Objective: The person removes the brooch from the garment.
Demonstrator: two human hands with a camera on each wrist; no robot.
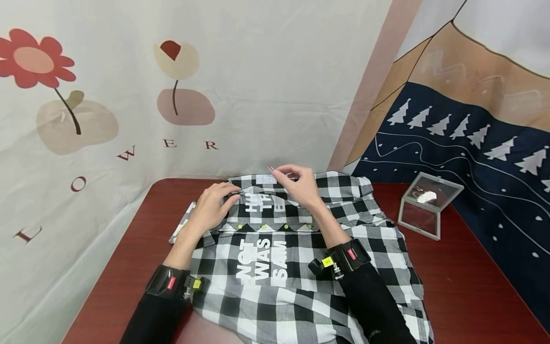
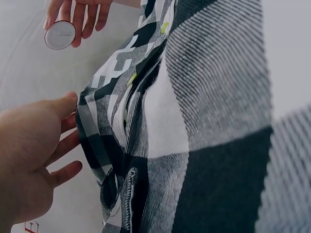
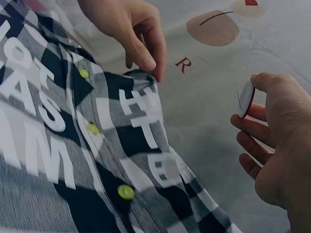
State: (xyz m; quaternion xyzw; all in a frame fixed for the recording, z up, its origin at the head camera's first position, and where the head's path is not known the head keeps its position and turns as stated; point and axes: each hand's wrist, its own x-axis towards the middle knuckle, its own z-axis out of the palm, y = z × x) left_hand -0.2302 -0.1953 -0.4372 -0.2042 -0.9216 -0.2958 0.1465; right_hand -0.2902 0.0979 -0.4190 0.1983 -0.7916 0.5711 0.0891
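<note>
A black-and-white checked shirt (image 1: 301, 267) with white lettering and yellow-green buttons (image 3: 126, 191) lies spread on a dark red table (image 1: 468, 286). My left hand (image 1: 215, 206) rests at the shirt's upper left edge. Its fingertips (image 3: 146, 62) touch the fabric there, and the fingers look relaxed in the left wrist view (image 2: 29, 160). My right hand (image 1: 297, 184) hovers over the top of the shirt and pinches a small round white disc (image 3: 245, 99) with a red rim between thumb and fingers. The disc (image 2: 60, 35) also shows in the left wrist view.
A small glass box (image 1: 427, 205) with its lid raised stands on the table to the right of the shirt. Printed cloth backdrops (image 1: 129, 95) hang close behind and to the right. Bare tabletop shows on both sides of the shirt.
</note>
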